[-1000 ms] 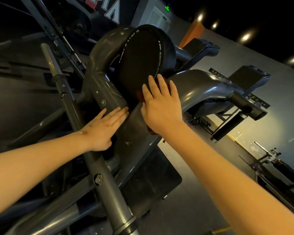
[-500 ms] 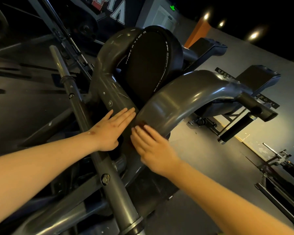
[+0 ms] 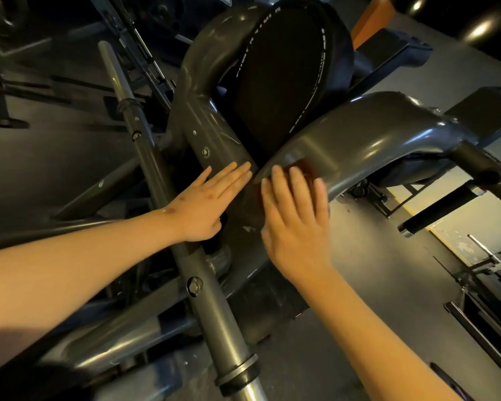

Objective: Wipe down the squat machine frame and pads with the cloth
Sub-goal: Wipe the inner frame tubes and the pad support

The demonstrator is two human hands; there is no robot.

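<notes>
My right hand (image 3: pixel 295 224) lay flat, fingers straight, pressing the cloth (image 3: pixel 305 167) against the lower lip of the curved frame arm (image 3: pixel 373 140). Only a reddish scrap showed past the fingertips. My left hand (image 3: pixel 206 206), also flat and holding nothing, rested on the neighbouring frame tube (image 3: pixel 206 134), at nine o'clock from the right. I judged the cloth soft and light, apt to bunch or slide on smooth painted steel, so palm pressure suited it better than a pinch. The frame looked rigid and heavy. The black pad (image 3: pixel 281 82) sat at twelve o'clock, close between both tubes. Open room ran along the arm toward two o'clock, and the bar (image 3: pixel 145 146) crowded ten o'clock.
</notes>
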